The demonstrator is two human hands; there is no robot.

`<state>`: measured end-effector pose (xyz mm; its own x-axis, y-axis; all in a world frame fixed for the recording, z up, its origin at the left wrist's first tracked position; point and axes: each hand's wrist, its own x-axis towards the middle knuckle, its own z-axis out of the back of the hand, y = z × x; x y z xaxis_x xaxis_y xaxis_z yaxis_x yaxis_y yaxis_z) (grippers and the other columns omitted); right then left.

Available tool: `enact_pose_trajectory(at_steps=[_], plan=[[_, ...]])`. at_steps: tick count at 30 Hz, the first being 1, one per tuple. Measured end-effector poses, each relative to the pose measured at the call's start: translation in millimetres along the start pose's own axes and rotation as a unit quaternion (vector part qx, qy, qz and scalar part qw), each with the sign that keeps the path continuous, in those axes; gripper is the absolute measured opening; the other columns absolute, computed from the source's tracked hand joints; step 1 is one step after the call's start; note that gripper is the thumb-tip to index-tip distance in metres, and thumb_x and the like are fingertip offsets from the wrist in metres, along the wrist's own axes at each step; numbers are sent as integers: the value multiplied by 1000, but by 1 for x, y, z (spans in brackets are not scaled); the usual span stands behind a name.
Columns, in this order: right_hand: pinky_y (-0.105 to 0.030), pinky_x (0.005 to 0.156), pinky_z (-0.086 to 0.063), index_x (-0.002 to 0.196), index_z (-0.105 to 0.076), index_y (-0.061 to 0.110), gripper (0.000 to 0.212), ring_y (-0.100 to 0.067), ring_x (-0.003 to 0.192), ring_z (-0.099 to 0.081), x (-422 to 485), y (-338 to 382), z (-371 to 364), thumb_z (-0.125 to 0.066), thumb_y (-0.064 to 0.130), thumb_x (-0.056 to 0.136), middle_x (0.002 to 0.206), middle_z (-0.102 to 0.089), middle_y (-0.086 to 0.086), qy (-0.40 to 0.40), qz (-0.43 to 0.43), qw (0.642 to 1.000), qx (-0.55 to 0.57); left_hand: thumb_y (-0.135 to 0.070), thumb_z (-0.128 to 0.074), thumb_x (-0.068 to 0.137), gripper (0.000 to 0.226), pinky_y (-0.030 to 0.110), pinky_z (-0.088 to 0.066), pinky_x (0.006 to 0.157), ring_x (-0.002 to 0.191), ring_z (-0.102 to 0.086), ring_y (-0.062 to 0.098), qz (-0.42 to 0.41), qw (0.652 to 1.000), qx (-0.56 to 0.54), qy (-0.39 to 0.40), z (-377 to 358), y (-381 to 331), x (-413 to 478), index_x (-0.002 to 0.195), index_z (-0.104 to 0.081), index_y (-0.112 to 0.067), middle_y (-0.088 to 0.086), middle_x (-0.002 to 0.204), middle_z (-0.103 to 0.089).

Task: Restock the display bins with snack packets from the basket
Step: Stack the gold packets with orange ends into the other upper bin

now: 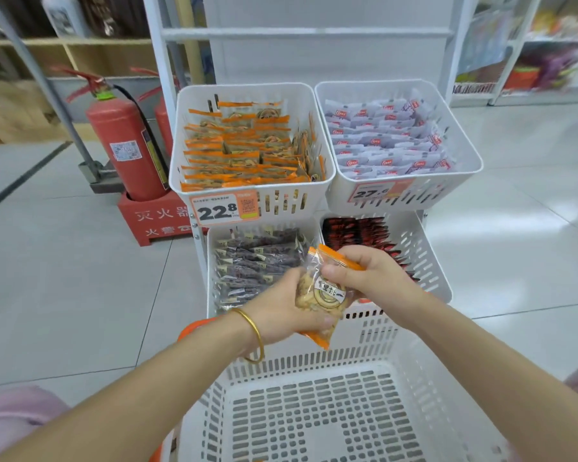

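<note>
Both hands hold a few orange-edged clear snack packets [326, 295] above the far rim of the white slotted basket [314, 411], whose bottom shows no packets. My left hand [281, 311], with a gold bangle, grips the packets' lower half. My right hand [367, 275] pinches their orange top edge. Straight ahead, the upper left display bin [314, 95] is filled with rows of matching orange packets. The upper right bin [461, 135] holds white packets. Below, the lower left bin [211, 261] holds dark packets and the lower right bin [427, 255] red-black ones.
Two red fire extinguishers [124, 138] stand in a red box on the floor left of the bin rack. Price tags [226, 208] hang on the upper bins' fronts. Shelving [531, 61] stands at the back right. Grey floor tiles surround the rack.
</note>
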<state>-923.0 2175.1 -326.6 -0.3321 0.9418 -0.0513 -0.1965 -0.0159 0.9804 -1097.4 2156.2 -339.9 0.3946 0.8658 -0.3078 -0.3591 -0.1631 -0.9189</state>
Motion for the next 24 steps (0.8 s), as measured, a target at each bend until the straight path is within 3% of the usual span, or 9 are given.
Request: enact_pose_trajectory(at_steps=[3,5,7,10,12,14,16,20,24], plan=[[-24,60,-52,81,-66,15,7,-11,64,-64,14,27,14,-71,12,77,70,-68,1,67,14,998,-16,-9,-75,77,87,26,-56,77,97,-62,11,-40,999,32,13,23,-26,10,143,-20,-24,-1,120,-56],[-30,65,-54,82,-68,14,8,-15,68,-64,33,48,22,-72,9,77,75,-68,-4,60,23,997,-40,-16,-80,72,102,31,-53,88,107,-59,13,-71,995,70,-8,43,-45,22,146,-12,-28,-2,131,-51],[-35,67,-55,87,-69,7,10,-19,67,-64,56,68,31,-72,7,78,76,-67,-10,27,41,997,-63,-28,-83,68,111,32,-47,97,116,-54,13,-92,988,114,-47,60,-66,35,148,-6,-29,-3,139,-43],[-38,67,-54,85,-69,6,14,-20,63,-61,96,94,50,-75,15,78,68,-66,-8,-92,67,988,-107,-30,-75,77,95,32,-42,99,122,-46,17,-123,966,155,-167,89,-92,63,149,-13,-22,2,137,-39],[-39,63,-56,81,-67,0,22,-24,58,-59,128,106,65,-77,19,77,62,-60,-11,-200,102,964,-142,-31,-69,83,82,36,-35,108,131,-38,20,-140,933,226,-243,111,-105,84,147,-21,-17,6,144,-33],[-49,67,-55,81,-65,-2,32,-35,63,-61,164,118,77,-76,28,75,66,-61,-20,-288,123,928,-203,-31,-62,88,68,33,-25,111,136,-30,22,-141,892,327,-278,132,-113,107,145,-28,-15,6,147,-29],[-43,70,-52,86,-66,8,31,-32,76,-64,199,129,81,-72,37,77,74,-65,-13,-339,136,898,-246,-30,-56,92,60,31,-18,112,138,-22,24,-143,868,383,-283,149,-121,130,144,-30,-13,7,149,-26],[-30,65,-32,88,-60,18,17,-27,89,-57,261,140,69,-62,35,86,86,-53,-2,-357,161,850,-352,-34,-48,95,62,36,-6,117,145,-2,23,-140,816,474,-300,171,-124,173,148,-21,-14,6,157,-5],[-34,67,-38,94,-59,9,24,-31,89,-56,296,118,61,-53,32,92,102,-54,-8,-373,171,794,-449,-42,-32,99,59,45,-2,117,145,8,21,-120,773,550,-292,188,-114,207,149,-12,-21,2,158,6]])
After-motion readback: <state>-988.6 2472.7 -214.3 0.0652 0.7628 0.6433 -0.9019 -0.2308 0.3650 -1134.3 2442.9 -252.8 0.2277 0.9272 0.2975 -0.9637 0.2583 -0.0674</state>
